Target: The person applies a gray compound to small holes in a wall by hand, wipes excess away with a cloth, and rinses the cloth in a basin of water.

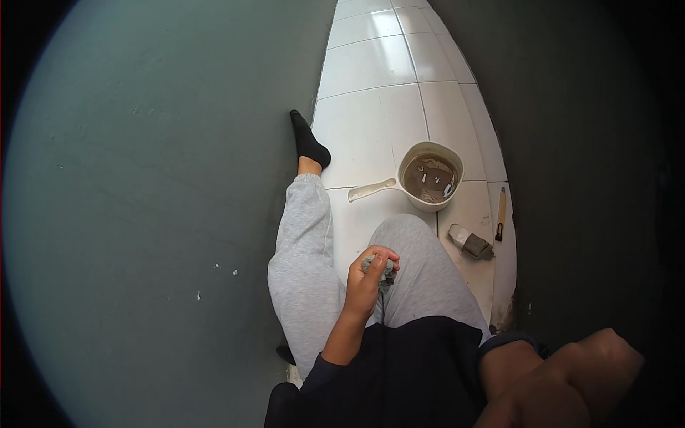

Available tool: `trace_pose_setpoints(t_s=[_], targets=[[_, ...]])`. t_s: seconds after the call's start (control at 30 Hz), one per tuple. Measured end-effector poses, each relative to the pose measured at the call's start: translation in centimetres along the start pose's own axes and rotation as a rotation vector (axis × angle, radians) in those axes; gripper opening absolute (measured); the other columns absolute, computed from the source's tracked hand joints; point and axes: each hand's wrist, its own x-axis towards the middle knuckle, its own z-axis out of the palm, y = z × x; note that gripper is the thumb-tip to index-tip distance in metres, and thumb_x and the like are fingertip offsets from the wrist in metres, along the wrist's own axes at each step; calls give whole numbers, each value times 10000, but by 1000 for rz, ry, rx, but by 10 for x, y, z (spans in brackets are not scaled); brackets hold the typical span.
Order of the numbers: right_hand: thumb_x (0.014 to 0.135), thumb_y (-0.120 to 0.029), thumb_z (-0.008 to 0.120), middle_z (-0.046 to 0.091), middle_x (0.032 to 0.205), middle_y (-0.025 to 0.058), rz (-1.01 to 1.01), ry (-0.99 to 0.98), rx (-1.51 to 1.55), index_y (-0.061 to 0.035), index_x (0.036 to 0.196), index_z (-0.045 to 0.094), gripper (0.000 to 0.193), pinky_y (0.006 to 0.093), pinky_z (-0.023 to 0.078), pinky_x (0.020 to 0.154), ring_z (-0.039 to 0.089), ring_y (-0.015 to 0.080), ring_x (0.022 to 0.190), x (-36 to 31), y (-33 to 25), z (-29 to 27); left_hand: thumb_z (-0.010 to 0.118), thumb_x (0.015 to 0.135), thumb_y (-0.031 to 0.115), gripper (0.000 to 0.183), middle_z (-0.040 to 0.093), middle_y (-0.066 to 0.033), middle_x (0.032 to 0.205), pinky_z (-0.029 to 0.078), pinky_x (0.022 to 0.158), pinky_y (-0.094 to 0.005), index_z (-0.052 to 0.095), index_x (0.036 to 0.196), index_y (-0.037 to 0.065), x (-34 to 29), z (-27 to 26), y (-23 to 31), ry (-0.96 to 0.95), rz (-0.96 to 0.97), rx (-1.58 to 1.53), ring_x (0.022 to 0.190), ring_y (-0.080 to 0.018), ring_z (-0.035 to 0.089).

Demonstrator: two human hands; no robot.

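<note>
Above my lap, my left hand has its fingers wrapped round a small crumpled grey lump; whether it is clay or wet cloth I cannot tell. My right arm is bent at the lower right, close to the camera, and its hand lies outside the picture. Past my raised knee stands a cream-coloured dipper with its handle pointing left, holding murky brown water. To the right of my knee lies a small white piece with a dark grey end.
A yellow and black utility knife lies near the right edge of the white tiled strip under me. My leg in grey trousers, with a black sock, stretches along the left edge. Dark grey surfaces flank the tiles; small white specks dot the left one.
</note>
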Motion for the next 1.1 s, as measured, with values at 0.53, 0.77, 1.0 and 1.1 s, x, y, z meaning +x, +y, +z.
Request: trace_pose_setpoints(t_s=[0.53,0.77,1.0,1.1], targets=[[977,-302,431,295,605,-51,-5,887,-146,-77,859,578,294,244,273,558,287,82,582,-59,18,-86,509,927,293,290,547,-86,783,451,639,-262,539,864,11,1,-2,5,6,-21,-48,708,-146,528],[998,-365,331,299,609,-43,39,1009,-83,-47,1090,577,412,225,280,549,274,75,575,-79,19,-109,502,930,280,287,535,-99,772,458,640,-283,529,874,0,6,3,2,0,-29,-110,702,-159,517],[907,-638,123,347,509,-11,90,99,-77,-165,1265,431,668,259,262,449,283,106,429,-38,-10,-40,506,926,284,288,533,-96,772,457,638,-284,531,873,2,3,-1,0,19,-43,-95,704,-159,517],[907,-637,134,353,503,-7,64,-2,-66,-155,1231,445,659,260,257,439,288,107,420,-17,-9,-20,502,929,283,287,532,-94,771,456,636,-285,532,872,3,9,6,0,-20,-52,-114,705,-160,518]])
